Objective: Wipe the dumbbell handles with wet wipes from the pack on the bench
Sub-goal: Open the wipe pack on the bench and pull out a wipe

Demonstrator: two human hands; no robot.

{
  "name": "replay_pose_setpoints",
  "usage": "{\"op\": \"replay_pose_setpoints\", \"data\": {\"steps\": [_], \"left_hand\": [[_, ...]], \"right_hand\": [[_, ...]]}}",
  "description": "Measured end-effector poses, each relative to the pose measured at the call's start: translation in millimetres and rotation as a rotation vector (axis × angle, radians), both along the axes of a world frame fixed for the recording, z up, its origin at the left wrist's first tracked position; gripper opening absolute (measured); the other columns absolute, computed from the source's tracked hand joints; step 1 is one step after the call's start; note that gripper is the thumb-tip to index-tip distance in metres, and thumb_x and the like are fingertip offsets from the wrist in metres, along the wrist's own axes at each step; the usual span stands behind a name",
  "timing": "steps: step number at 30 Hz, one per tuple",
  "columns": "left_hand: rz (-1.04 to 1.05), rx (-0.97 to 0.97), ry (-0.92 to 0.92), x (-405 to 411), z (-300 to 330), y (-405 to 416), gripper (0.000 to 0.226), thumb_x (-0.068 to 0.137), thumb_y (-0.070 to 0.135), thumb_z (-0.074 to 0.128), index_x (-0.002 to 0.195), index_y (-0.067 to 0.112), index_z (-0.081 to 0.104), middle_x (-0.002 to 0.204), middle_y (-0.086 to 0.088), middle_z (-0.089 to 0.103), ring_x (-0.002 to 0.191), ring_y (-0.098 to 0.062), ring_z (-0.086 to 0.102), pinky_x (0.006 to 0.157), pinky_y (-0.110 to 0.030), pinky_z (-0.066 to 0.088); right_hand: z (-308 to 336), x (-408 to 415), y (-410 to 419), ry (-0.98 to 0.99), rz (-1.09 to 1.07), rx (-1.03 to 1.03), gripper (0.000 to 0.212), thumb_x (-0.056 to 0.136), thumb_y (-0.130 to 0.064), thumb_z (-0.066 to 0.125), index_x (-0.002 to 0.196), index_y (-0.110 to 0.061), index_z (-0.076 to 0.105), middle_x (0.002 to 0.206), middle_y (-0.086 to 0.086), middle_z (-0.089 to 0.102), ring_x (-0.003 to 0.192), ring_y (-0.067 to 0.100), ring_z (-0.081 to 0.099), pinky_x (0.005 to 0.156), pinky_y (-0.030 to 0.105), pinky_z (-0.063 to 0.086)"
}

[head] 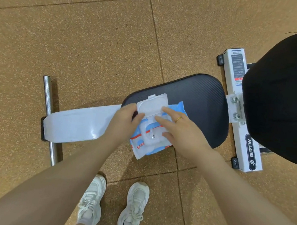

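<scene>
Gripping the lid-open wipes pack [152,131] on the "BRTW" bench [202,100], left-hand fingers [135,117]; right fingers [163,121] flat.

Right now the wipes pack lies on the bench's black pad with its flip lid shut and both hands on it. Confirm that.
Not quite: the flip lid is open, hinged up and back, as the head view shows. The rest holds: the wipes pack lies on the bench's black pad, with the left hand and right hand on it.
</scene>
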State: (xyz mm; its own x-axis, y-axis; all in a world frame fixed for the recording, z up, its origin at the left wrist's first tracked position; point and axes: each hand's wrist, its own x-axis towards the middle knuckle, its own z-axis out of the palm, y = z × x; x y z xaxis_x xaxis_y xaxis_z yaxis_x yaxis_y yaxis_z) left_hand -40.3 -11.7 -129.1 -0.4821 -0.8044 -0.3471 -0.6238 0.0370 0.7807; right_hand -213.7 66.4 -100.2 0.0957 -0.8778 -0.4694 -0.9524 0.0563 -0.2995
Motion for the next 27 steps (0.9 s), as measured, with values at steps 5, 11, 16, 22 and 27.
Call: {"op": "replay_pose_setpoints", "data": {"steps": [5, 11, 16, 22, 27], "left_hand": [[0.175, -0.049, 0.001, -16.4, 8.9, -16.9, 0.015, 0.087, 0.007, 0.059, 0.101, 0.008, 0.053, 0.078, 0.002, 0.051, 0.077, -0.019, 0.05, 0.072, -0.031, 0.04], [-0.239, -0.689, -0.114, 17.6, -10.7, 11.0, 0.018, 0.076, 0.022, 0.05, 0.094, 0.021, 0.052, 0.108, -0.005, 0.049, 0.094, -0.023, 0.041, 0.074, -0.037, 0.045], [-0.224, -0.514, -0.214, 15.6, -15.8, 20.6, 0.036, 0.077, 0.048, 0.049, 0.103, 0.027, 0.061, 0.108, -0.009, 0.062, 0.104, -0.02, 0.041, 0.077, -0.041, 0.045], [-0.191, -0.317, -0.236, 10.1, -7.8, 16.9, 0.049, 0.07, 0.036, 0.07, 0.118, 0.025, 0.064, 0.115, -0.012, 0.057, 0.109, -0.034, 0.052, 0.082, -0.039, 0.034], [-0.192, -0.267, -0.238, 6.9, -4.5, 14.8, 0.048, 0.075, 0.032, 0.072, 0.121, 0.028, 0.062, 0.122, -0.01, 0.052, 0.116, -0.031, 0.046, 0.086, -0.033, 0.023]], "right_hand": [[-5.9, 13.7, -1.1, 0.087, -0.024, -0.133, 0.049, 0.063, -0.036, 0.081, 0.107, -0.019, 0.07, 0.123, 0.014, 0.06, 0.097, 0.033, 0.064, 0.071, 0.038, 0.051], [-13.6, 25.6, 0.1, 0.069, -0.082, -0.266, 0.032, 0.068, -0.04, 0.069, 0.093, -0.02, 0.073, 0.096, 0.006, 0.069, 0.079, 0.027, 0.068, 0.061, 0.032, 0.052], [-14.1, 40.5, -4.6, 0.023, -0.26, -0.329, 0.027, 0.069, -0.038, 0.06, 0.085, -0.019, 0.072, 0.087, 0.005, 0.065, 0.075, 0.027, 0.064, 0.066, 0.034, 0.05], [-11.2, 51.8, -4.5, 0.004, -0.434, -0.176, 0.02, 0.089, -0.014, 0.056, 0.105, -0.004, 0.063, 0.122, 0.011, 0.056, 0.11, 0.03, 0.052, 0.083, 0.035, 0.043], [-7.8, 42.7, -2.8, 0.216, -0.125, -0.251, 0.032, 0.037, -0.011, 0.086, 0.061, -0.016, 0.066, 0.075, 0.004, 0.062, 0.059, 0.022, 0.058, 0.046, 0.024, 0.038]]}}
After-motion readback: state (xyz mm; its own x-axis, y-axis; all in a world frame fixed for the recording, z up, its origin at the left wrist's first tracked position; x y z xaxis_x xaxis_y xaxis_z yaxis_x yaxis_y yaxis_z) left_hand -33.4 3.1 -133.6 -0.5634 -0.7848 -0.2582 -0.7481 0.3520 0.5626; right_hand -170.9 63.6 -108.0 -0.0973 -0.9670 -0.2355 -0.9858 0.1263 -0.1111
